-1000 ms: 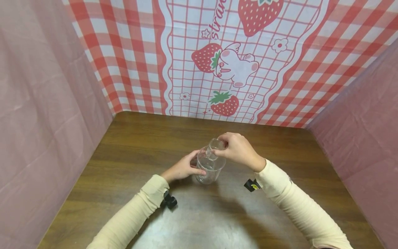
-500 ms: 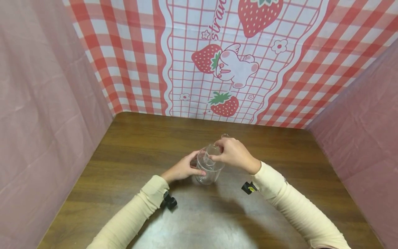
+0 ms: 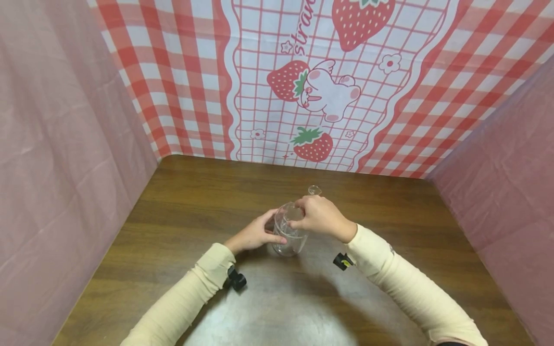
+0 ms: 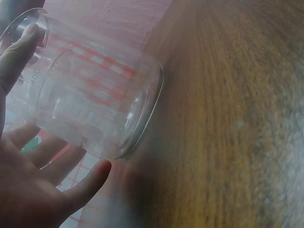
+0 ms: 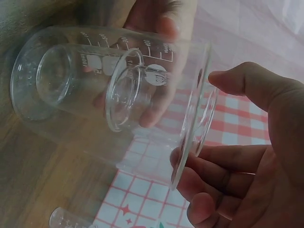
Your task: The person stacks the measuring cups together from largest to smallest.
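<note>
My left hand [image 3: 255, 233] grips a large clear glass beaker [image 3: 289, 247] round its side, thumb on the near side. White measuring marks show on its wall in the right wrist view. At its mouth, my right hand [image 3: 323, 217] pinches the rim of a smaller clear glass beaker [image 5: 207, 118], whose body reaches down inside the large one. Deeper in, another round glass rim [image 5: 112, 107] is visible; through the layered glass I cannot tell exactly how the inner pieces touch. In the left wrist view, the left hand's fingers [image 4: 57, 166] spread along the large beaker.
A small clear glass vessel [image 3: 314, 190] stands on the brown wooden table [image 3: 207, 192] just behind my right hand. A red-and-white strawberry cloth [image 3: 190, 96] hangs at the back, and pink curtains [image 3: 65, 144] close both sides.
My right hand has moved down and slightly left, lowering the smaller beaker into the large one. The small vessel behind it has come into sight. My left hand has stayed put.
</note>
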`<act>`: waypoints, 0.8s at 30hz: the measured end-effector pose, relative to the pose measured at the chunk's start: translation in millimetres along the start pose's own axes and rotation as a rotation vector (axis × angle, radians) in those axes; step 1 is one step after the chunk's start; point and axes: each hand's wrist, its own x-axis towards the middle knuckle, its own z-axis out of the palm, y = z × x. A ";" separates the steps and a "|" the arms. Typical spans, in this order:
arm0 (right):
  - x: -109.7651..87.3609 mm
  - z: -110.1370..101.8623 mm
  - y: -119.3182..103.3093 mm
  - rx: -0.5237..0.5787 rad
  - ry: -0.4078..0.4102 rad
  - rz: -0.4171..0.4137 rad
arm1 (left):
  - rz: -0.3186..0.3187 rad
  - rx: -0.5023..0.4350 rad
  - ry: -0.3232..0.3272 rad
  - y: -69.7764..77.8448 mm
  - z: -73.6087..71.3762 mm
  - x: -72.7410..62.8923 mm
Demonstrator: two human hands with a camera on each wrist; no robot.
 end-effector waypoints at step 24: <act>-1.0 4.9 -8.3 -0.149 -0.077 0.005 | 0.018 0.015 -0.002 -1.1 1.1 0.9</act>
